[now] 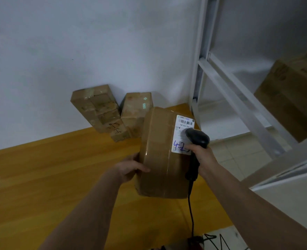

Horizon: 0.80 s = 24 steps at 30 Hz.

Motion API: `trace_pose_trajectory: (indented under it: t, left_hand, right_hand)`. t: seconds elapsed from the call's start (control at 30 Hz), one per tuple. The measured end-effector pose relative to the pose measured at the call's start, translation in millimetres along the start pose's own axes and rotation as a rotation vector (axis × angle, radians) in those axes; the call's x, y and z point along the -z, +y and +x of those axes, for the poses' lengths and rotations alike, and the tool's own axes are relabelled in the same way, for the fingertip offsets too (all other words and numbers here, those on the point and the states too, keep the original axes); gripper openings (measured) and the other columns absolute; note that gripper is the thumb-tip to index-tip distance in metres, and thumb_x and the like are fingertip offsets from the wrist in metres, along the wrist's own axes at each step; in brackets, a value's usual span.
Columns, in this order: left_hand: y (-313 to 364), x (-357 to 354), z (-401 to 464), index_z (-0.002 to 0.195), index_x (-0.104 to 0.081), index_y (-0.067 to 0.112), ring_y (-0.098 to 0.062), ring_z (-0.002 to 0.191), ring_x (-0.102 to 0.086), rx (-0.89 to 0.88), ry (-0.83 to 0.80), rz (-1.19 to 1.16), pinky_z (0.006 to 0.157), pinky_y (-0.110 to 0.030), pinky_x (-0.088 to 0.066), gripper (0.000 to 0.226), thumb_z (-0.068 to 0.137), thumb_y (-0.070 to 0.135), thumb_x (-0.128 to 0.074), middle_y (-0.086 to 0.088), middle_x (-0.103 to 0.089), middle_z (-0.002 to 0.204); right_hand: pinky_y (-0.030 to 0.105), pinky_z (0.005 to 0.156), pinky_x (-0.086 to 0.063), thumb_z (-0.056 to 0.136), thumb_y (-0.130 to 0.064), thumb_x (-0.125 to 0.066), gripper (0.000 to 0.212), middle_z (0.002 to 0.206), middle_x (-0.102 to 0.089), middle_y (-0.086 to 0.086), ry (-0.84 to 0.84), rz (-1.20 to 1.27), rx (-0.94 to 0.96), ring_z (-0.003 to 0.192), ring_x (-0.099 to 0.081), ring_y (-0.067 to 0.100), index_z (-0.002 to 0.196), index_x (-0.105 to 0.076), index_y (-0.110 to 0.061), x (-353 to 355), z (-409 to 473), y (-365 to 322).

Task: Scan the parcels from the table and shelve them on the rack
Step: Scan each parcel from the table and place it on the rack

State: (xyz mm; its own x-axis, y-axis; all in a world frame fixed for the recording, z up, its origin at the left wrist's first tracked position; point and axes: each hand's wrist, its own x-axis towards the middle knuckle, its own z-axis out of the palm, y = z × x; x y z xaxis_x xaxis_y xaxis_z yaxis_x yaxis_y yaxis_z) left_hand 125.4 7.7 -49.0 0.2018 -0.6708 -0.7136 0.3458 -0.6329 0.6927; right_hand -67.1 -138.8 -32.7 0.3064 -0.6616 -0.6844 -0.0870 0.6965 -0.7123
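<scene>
**Head view: parcel held for scanning**

A taped cardboard parcel [159, 152] is held above the tabletop [50, 177], near its right end. The left hand [131, 168] grips the left side, thumb curled over the top. The right hand [201, 156] is closed round a corded scanner [197, 137], whose head is aimed at the label [182, 129]. The parcel is judged stiff and moderately light; glossy tape may be slippery, so opposite side faces are recommended for grasping.

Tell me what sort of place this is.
Probably a small parcel sorting or storage room: taped parcels stand on a table, the right hand aims a scanner at a label, beside a rack.
</scene>
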Motion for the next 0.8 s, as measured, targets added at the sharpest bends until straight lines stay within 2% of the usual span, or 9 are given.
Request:
trace_pose_trajectory:
  t: [0.1,0.2,0.27,0.37,0.5,0.63,0.8]
  left_hand:
    - [-5,3,-3,0.144,-0.037,0.015,-0.032,0.124,-0.049,0.01,-0.014,-0.009,0.104,-0.047,-0.041,0.1,0.056,-0.008,-0.077,-0.007,-0.055,0.133]
    - [0,-1,-9,0.138,-0.032,0.039,-0.037,0.123,-0.05,0.018,-0.014,-0.017,0.088,-0.059,-0.05,0.104,0.057,0.005,-0.086,-0.006,-0.053,0.136]
    - [6,-4,-11,0.14,-0.035,0.038,-0.041,0.124,-0.047,0.017,0.03,-0.071,0.082,-0.067,-0.05,0.116,0.045,0.018,-0.097,-0.008,-0.049,0.14]
    - [11,-2,-13,0.15,-0.029,0.03,-0.037,0.135,-0.038,-0.051,0.132,-0.143,0.086,-0.074,-0.042,0.139,0.03,0.011,-0.099,-0.007,-0.045,0.146]
    - [22,3,-26,0.152,-0.024,0.027,-0.036,0.14,-0.029,-0.144,0.248,-0.223,0.095,-0.07,-0.04,0.12,0.055,-0.012,-0.083,-0.005,-0.038,0.149]
    - [41,14,-42,0.147,-0.033,0.026,-0.035,0.135,-0.038,-0.22,0.285,-0.299,0.088,-0.066,-0.048,0.119,0.046,-0.011,-0.084,-0.004,-0.045,0.145]
    - [61,21,-61,0.147,-0.032,0.023,-0.037,0.134,-0.038,-0.301,0.28,-0.348,0.092,-0.068,-0.044,0.11,0.055,-0.017,-0.078,-0.007,-0.044,0.145]
  right_hand:
    - [0.047,0.091,-0.053,0.076,-0.005,-0.073,0.033,0.096,-0.074,0.013,-0.038,-0.019,0.038,0.093,-0.069,0.03,0.108,-0.066,-0.008,0,-5,-6]
    - [0.047,0.093,-0.053,0.077,-0.006,-0.074,0.03,0.097,-0.073,0.012,-0.061,-0.073,0.085,0.094,-0.069,0.029,0.106,-0.067,-0.01,-3,-11,-8]
    - [0.049,0.094,-0.051,0.077,-0.006,-0.073,0.027,0.099,-0.073,0.013,-0.082,-0.112,0.104,0.096,-0.068,0.03,0.103,-0.066,-0.011,-5,-15,-8]
    - [0.045,0.088,-0.054,0.079,-0.007,-0.073,0.028,0.097,-0.073,0.013,-0.125,-0.17,0.137,0.092,-0.07,0.028,0.105,-0.066,-0.01,-7,-24,-13]
    - [0.025,0.064,-0.047,0.083,-0.01,-0.071,0.019,0.085,-0.068,0.004,-0.128,-0.31,0.313,0.079,-0.063,0.016,0.1,-0.064,-0.011,-14,-43,-32]
    - [0.025,0.057,-0.048,0.083,-0.019,-0.074,0.016,0.065,-0.064,0.003,-0.155,-0.392,0.487,0.059,-0.06,0.015,0.088,-0.067,-0.006,-27,-70,-46]
    - [0.022,0.053,-0.049,0.085,-0.021,-0.072,0.011,0.065,-0.066,0.002,-0.191,-0.45,0.644,0.051,-0.06,0.008,0.091,-0.068,-0.012,-44,-101,-57]
